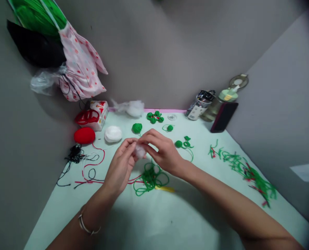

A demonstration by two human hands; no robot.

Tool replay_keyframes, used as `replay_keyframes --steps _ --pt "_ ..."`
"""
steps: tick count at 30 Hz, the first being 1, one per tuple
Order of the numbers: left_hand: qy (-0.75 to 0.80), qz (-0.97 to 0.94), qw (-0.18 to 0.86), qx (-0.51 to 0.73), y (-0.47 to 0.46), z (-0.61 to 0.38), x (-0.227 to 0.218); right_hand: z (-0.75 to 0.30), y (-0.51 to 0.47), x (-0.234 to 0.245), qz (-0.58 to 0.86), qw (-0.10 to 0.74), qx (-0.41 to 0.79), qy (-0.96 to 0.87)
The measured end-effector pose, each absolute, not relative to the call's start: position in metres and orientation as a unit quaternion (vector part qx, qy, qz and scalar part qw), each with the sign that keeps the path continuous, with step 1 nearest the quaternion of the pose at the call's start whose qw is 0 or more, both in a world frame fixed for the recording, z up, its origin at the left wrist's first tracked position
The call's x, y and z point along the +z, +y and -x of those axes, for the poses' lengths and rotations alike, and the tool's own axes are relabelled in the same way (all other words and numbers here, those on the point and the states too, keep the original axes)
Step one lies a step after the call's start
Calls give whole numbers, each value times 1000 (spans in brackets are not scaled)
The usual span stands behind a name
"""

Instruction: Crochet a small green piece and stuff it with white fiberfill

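Note:
Between both hands is a small tuft of white fiber stuffing (140, 151). My left hand (120, 165) is closed around its left side, thumb and fingers bent. From the right, my right hand (166, 152) pinches its upper edge with the fingertips. Just below the hands lies a loose tangle of green yarn (150, 177), with a yellow-handled tool (166, 189) beside it. A green yarn ball (137, 128) sits behind the hands. Small green crocheted pieces (155, 117) are clustered farther back.
A red yarn ball (84, 135), a white yarn ball (113, 134) and tangled black yarn (75, 153) lie left. More stuffing (133, 108) rests by the back wall. At right are a pen holder (197, 106), a phone (224, 117) and green yarn scraps (248, 170). Bags (83, 69) hang upper left.

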State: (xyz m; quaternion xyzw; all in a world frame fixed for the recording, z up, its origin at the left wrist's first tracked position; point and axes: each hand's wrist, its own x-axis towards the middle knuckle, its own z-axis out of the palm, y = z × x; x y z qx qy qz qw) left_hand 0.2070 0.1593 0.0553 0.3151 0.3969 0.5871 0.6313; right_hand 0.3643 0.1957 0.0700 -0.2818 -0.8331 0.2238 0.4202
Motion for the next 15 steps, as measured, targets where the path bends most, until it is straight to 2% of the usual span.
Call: replay_keyframes --steps 4,8,10,14,15 --pt "381 -320 691 524 132 -222 53 -388 165 68 373 421 316 -764" --pt "398 -310 702 502 120 -218 43 -408 141 66 423 421 410 -690" --pt "409 -297 691 516 119 -212 39 -415 134 55 450 402 377 -703" --pt "417 -273 683 533 118 -205 33 -420 129 19 475 241 265 -804" --pt "418 -268 684 534 118 -205 32 -420 128 13 477 227 259 -809"
